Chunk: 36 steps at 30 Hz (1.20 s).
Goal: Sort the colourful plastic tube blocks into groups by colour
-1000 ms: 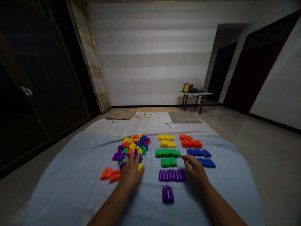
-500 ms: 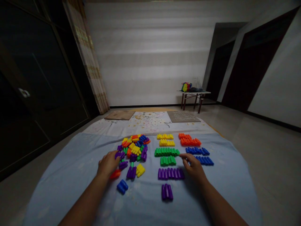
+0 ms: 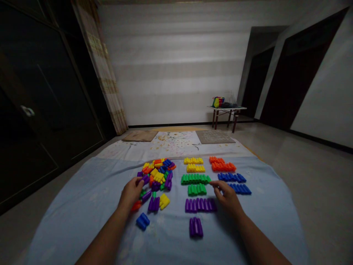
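My left hand [image 3: 132, 192] is closed on a purple plastic piece [image 3: 145, 179], its fingertips at the left side of a mixed heap of colored pieces [image 3: 158, 176]. Below that hand lie another purple piece [image 3: 146, 197], partly covered orange pieces [image 3: 136, 206] and a blue piece [image 3: 142, 221]. My right hand [image 3: 228, 197] rests on the cloth with fingers loosely curled and thumb apart from the index finger, nothing seen between them. Its index fingertip is at the right end of a green row [image 3: 195, 179]. Nearby are a shorter green row [image 3: 197, 190] and a purple row [image 3: 200, 205].
Yellow rows [image 3: 193, 161], orange rows [image 3: 223, 166] and blue rows [image 3: 231, 177] lie farther back. A purple group [image 3: 196, 227] is at the front. A light blue cloth [image 3: 91, 206] covers the table. Two flat boards, one a brown board [image 3: 140, 135], lie at the far edge.
My left hand has shifted slightly right, with the purple piece now showing at its fingertips. A purple piece below it has turned. My right hand has stayed in place.
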Available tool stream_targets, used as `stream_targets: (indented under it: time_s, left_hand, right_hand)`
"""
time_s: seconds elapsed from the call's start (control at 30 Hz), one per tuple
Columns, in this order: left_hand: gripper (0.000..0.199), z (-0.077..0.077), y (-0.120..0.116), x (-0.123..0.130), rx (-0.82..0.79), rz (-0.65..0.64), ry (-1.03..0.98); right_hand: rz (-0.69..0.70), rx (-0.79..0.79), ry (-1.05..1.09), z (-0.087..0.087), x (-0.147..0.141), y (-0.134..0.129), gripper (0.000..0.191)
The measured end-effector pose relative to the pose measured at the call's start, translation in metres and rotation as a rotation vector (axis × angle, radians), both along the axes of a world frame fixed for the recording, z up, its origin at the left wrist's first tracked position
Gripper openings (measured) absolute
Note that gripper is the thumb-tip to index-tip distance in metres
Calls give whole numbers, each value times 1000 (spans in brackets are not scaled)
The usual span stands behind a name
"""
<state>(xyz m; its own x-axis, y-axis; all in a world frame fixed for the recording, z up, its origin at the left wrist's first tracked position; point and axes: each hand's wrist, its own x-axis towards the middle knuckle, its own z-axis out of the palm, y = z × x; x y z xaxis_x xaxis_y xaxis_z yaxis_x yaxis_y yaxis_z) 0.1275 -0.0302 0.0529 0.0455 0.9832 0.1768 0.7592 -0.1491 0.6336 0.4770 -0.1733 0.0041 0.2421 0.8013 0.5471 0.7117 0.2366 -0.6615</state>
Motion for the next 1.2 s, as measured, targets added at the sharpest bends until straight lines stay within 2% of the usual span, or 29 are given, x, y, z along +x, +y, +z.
stream_targets:
  time_s: [0.17,0.3,0.4,0.53,0.63,0.77,0.83,0.93,1.07,1.2]
  left_hand:
    - [47,10,-17,23,14,-133,-217]
    - [50,10,-39,55,-149,-290,-429]
    - [49,10,-52,78,-279,-340,-447]
    - [45,14,-66,101,-401,-424,-450]
    - [42,16,-74,113,-449,-494,-463]
    - [39,12,-81,123,-471,-552,-471]
    - [39,7,-82,124,-445,-554,-471]
    - [40,0,-82,117,-307,-510,-420]
    - [36,-9,-83,101,-103,-429,-236]
    - [33,-21,-88,95,33,-438,-106]
  right_hand:
    - [18,23,7,3,-3,0,25]
    - [49,30,10,5,-8,0,24]
    - [137,50,-10,10,-17,-2,28]
    - [308,79,-101,26,-35,-8,44]
    - [412,75,-170,37,-48,-13,52]
    - [484,78,-236,38,-54,-14,49]
    - [480,66,-247,37,-53,-13,43]
    - [394,10,-236,41,-48,-16,37]
    - [231,-195,-261,59,-40,-32,35]
    - [208,-410,-394,67,-41,-52,38]
